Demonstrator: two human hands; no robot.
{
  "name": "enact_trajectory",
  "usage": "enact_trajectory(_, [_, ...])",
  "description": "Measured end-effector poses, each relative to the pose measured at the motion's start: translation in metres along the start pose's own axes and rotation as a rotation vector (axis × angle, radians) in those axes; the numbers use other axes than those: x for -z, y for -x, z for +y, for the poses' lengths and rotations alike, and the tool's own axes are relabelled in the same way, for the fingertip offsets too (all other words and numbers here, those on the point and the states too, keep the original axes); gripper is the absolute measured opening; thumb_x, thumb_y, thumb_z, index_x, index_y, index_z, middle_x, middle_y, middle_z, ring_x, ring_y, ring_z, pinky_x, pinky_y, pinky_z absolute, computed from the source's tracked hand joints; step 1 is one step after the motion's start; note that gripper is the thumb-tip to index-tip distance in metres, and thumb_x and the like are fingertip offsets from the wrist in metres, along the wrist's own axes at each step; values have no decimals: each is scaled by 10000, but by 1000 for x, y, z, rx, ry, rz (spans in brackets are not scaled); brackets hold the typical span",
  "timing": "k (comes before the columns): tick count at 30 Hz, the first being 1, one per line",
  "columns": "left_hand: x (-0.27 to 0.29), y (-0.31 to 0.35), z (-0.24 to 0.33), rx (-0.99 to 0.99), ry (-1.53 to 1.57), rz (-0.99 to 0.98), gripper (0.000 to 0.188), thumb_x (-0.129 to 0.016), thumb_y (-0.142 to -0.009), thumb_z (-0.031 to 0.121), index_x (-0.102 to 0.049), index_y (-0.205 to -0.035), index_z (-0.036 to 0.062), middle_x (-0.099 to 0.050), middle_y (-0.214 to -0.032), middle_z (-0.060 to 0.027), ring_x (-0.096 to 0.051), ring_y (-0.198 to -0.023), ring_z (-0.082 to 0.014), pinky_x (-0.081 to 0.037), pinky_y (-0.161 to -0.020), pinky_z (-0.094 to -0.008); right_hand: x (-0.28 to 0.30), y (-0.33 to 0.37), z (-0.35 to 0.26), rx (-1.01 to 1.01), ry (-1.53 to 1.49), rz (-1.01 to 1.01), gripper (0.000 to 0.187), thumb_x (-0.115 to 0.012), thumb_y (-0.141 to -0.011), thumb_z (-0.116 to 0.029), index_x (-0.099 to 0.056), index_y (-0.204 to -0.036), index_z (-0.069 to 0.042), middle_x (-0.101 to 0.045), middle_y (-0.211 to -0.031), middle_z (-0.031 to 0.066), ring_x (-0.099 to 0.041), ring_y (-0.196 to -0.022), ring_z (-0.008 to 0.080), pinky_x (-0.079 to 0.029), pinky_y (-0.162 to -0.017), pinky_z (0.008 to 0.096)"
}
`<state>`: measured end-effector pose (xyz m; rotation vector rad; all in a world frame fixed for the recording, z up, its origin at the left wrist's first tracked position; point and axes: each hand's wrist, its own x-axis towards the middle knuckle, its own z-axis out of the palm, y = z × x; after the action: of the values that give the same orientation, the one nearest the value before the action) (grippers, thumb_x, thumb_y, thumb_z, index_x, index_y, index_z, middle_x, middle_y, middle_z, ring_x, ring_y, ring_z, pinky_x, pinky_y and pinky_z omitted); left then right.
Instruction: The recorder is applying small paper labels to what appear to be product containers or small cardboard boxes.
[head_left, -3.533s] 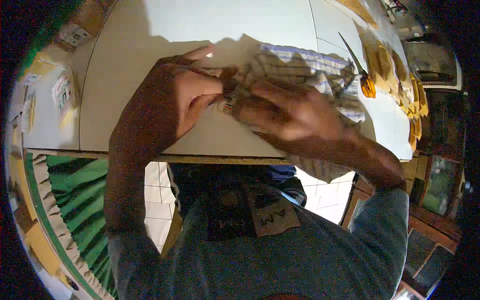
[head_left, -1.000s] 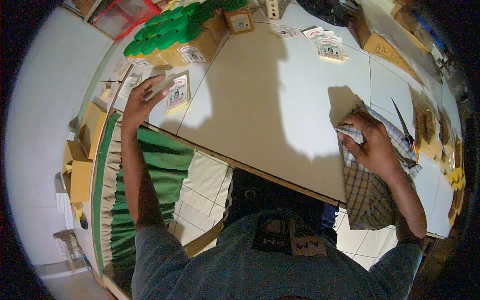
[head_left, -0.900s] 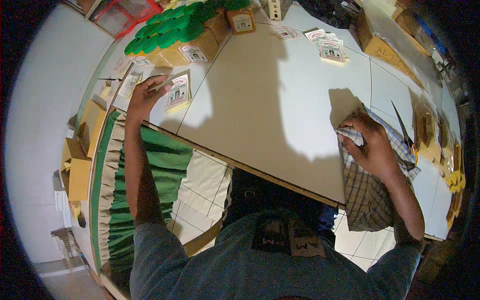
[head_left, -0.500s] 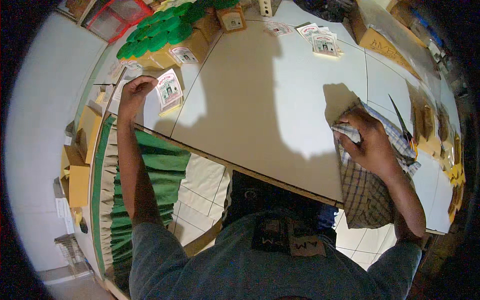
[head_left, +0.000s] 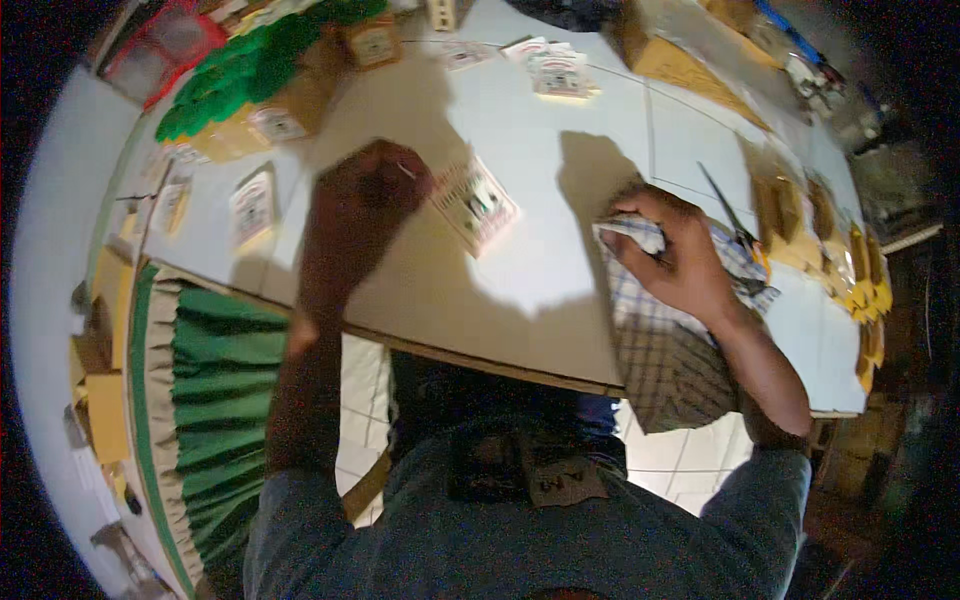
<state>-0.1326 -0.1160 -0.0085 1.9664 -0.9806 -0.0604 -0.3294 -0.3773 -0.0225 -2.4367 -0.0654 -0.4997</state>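
Over the table my left hand (head_left: pixel 372 190) is closed in a pinch on the corner of a printed paper label (head_left: pixel 477 208), white with a red heading and a small portrait. Motion smears this hand and the label. My right hand (head_left: pixel 675 250) is wrapped round a bunched corner of a checked cloth (head_left: pixel 650 350), which lies on the table and hangs over its front edge. Left of my left forearm lies a small stack of similar labels (head_left: pixel 253 208).
Yellow-brown packs with green round tops (head_left: pixel 240 85) stand at the back left. More labels (head_left: pixel 558 75) lie at the far side. Scissors with orange handles (head_left: pixel 735 215) are beside the cloth, and yellowish packets (head_left: pixel 815 235) line the right. A green pleated curtain (head_left: pixel 225 400) hangs below the table.
My left hand has moved right from the label stack, carrying a label over the table's middle. My right hand keeps its hold on the cloth. The whole view has shifted.
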Motion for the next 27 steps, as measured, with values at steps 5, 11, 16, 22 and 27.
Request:
enact_trajectory(5, [-39, 24, 6, -86, -225, -124, 109, -678, -860, 135, -662, -908, 39, -673, -911, -105, -649, -816, -250, -520, -789, -361, -1, -3, -6, 16, -4, 42, 259, -699, -778, -20, -618, -1023, 6, -676, -958, 142, -671, -884, 267, -515, -792, 326])
enact_trajectory(11, [-45, 40, -3, -253, -319, -148, 179, -667, -846, 156, -700, -997, 64, -622, -1175, -78, -556, -1118, -275, -464, -931, -380, 3, -6, -21, 13, 172, -19, 276, -705, -760, -34, -627, -1022, 4, -666, -957, 161, -666, -900, 325, -523, -806, 353])
enact_trajectory(16, [-42, 47, 5, -262, -334, -164, 237, -677, -834, 130, -693, -1066, 83, -632, -1143, -82, -570, -1097, -289, -451, -945, -405, 2, -28, -52, 77, 198, -91, 282, -698, -769, -74, -627, -1034, -7, -657, -969, 165, -658, -924, 346, -527, -801, 376])
enact_trajectory(22, [-42, 49, 4, -274, -263, -157, 245, -681, -836, 126, -683, -1075, 72, -641, -1140, -84, -571, -1111, -285, -441, -947, -416, -38, -64, -53, 148, 213, -138, 291, -697, -783, -134, -597, -1034, -24, -630, -974, 192, -635, -905, 394, -527, -787, 436])
enact_trajectory(27, [-40, 55, -1, -249, -271, -147, 216, -665, -857, 144, -687, -1059, 72, -656, -1159, -79, -555, -1182, -260, -431, -962, -411, -65, -57, -54, 122, 271, -237, 392, -646, -816, -199, -527, -1168, -72, -584, -1018, 193, -617, -946, 404, -529, -791, 486])
